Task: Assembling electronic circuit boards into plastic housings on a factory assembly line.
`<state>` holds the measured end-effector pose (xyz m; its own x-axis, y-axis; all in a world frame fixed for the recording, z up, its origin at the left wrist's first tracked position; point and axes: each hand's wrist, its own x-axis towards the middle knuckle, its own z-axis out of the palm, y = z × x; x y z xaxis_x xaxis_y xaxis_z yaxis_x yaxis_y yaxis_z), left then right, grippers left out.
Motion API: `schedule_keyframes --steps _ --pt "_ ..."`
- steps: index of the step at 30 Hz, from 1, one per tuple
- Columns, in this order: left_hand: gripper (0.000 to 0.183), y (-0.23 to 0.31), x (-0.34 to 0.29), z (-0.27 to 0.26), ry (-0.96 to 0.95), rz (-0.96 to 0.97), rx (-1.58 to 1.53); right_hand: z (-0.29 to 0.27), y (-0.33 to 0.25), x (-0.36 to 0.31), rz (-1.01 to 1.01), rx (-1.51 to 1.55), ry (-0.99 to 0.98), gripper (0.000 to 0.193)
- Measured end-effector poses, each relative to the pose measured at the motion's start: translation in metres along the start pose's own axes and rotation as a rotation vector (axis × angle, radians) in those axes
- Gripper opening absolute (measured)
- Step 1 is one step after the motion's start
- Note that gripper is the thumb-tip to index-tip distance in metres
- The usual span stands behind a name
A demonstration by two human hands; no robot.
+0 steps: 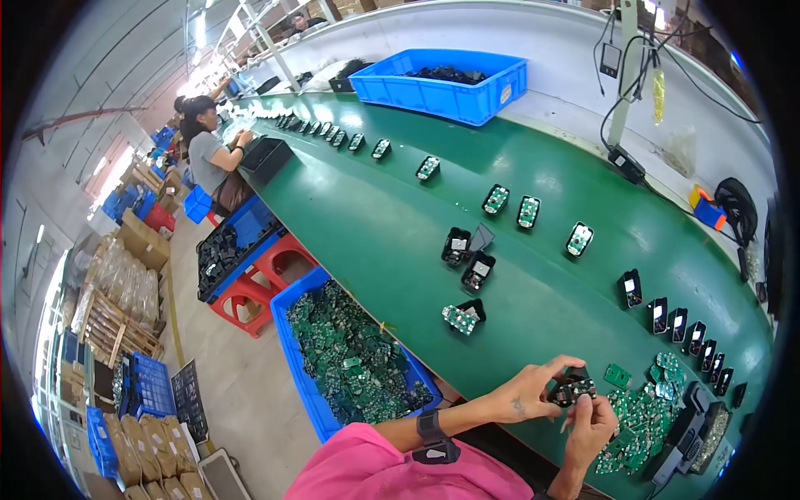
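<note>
Both my hands grip a small black plastic housing (pixel 573 387) with a circuit board showing in it, above the table's near edge. My left hand (pixel 527 393) closes on its left side, thumb below and fingers over the top. From below, my right hand (pixel 590 423) presses its thumb and fingers against the near right side. A pile of green circuit boards (pixel 637 427) lies just right of my right hand, with a single board (pixel 617 375) at its upper edge. Farther left, another housing (pixel 475 315) has a board tilted across it.
Two open housings (pixel 477 273) sit mid-table. Board-filled housings (pixel 497 200) run in a line toward a seated person (pixel 208 154); several dark ones (pixel 658 317) stand at right. A blue crate (pixel 287 321) of boards is beside the table, a blue bin (pixel 433 93) at its far side.
</note>
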<state>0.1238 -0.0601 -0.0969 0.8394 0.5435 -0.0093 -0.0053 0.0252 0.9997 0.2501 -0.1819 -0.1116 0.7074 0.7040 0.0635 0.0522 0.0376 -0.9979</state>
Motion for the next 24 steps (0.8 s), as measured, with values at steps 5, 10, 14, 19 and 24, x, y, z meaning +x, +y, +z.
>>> schedule_keyframes --steps 5,10,14,19,24 --pt "0.077 0.003 -0.004 0.000 0.000 -0.043 0.042 -0.023 -0.003 0.014 -0.024 -0.151 -0.117 0.032" --pt "0.070 0.011 -0.004 0.017 0.158 -0.036 -0.007 -0.010 -0.051 0.016 -0.183 -0.443 -0.305 0.028" --pt "0.069 -0.002 0.000 0.018 0.184 0.097 -0.023 -0.004 -0.069 0.013 -0.085 -0.438 -0.327 0.019" --pt "0.060 -0.003 0.002 0.026 0.326 0.192 0.105 -0.004 -0.069 0.008 -0.124 -0.458 -0.293 0.019" --pt "0.058 0.005 -0.001 0.027 0.372 0.226 0.295 -0.006 -0.063 0.011 -0.139 -0.437 -0.229 0.024"
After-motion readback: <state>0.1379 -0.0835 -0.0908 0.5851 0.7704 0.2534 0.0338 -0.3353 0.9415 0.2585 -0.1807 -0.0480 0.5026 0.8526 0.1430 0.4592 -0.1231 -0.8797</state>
